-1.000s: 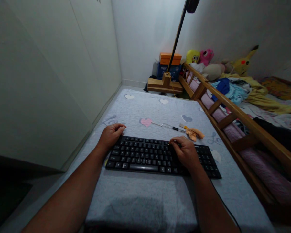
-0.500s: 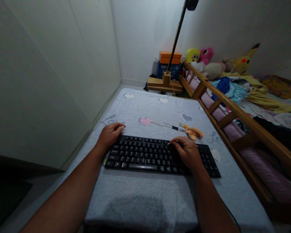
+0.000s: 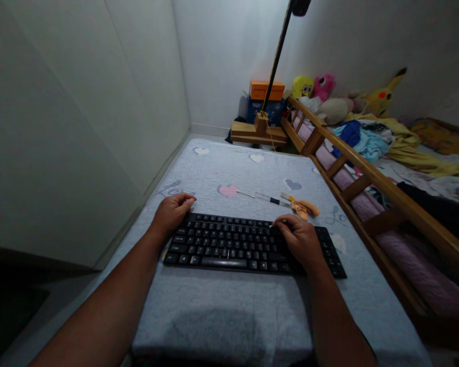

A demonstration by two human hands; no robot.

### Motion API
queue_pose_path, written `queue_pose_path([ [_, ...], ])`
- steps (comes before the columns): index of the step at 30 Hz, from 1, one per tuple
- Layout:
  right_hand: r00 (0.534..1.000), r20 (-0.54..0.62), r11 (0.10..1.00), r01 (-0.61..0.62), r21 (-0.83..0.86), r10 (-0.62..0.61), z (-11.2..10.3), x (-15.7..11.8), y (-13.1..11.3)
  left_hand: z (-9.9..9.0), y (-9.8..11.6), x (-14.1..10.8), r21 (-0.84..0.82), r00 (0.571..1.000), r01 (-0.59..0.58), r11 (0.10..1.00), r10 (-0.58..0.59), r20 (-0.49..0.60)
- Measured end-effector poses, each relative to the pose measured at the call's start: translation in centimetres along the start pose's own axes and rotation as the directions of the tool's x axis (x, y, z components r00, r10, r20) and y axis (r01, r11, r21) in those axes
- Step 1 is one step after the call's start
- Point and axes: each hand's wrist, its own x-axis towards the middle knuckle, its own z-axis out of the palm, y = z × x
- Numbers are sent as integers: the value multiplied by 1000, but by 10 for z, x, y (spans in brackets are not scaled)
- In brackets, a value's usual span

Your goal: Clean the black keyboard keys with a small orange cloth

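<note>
A black keyboard (image 3: 222, 244) lies flat on the cloth-covered surface in front of me. My left hand (image 3: 175, 210) rests at its upper left corner, fingers curled and pressed together; whatever may be inside them is hidden. Over the keyboard's right part, my right hand (image 3: 299, 235) is closed in a pinch. A small white-tipped stick (image 3: 271, 226) pokes out of its fingertips, close to the upper keys. Most of that stick is covered by the fingers, and I cannot tell whether its tip touches a key.
Beyond the keyboard lie a thin tool with a black grip (image 3: 275, 201), a brush (image 3: 286, 196) and an orange cloth (image 3: 305, 208). A wooden bed rail (image 3: 352, 158) runs along the right. A pole stand (image 3: 258, 133) and an orange box (image 3: 266, 90) stand at the back.
My right hand has shifted slightly to the right over the keyboard, with the white-tipped stick in its fingers. My left hand stays at the corner.
</note>
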Motion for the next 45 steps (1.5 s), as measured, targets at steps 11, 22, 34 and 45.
queue_pose_path([
  [11,998,-62,999,12,-33,-14,7,5,0,0,2,0,-8,1000,8,1000,-8,-9],
  [22,997,-81,998,-16,56,20,13,7,-5,0,3,0,-12,1000,5,1000,-5,-9],
  [34,997,-54,998,-51,-33,49,13,11,-3,0,-2,0,9,1000,0,1000,0,-1],
  [45,993,-81,995,-87,-39,84,-1,10,9,-1,4,-1,15,1000,8,1000,-8,-16],
])
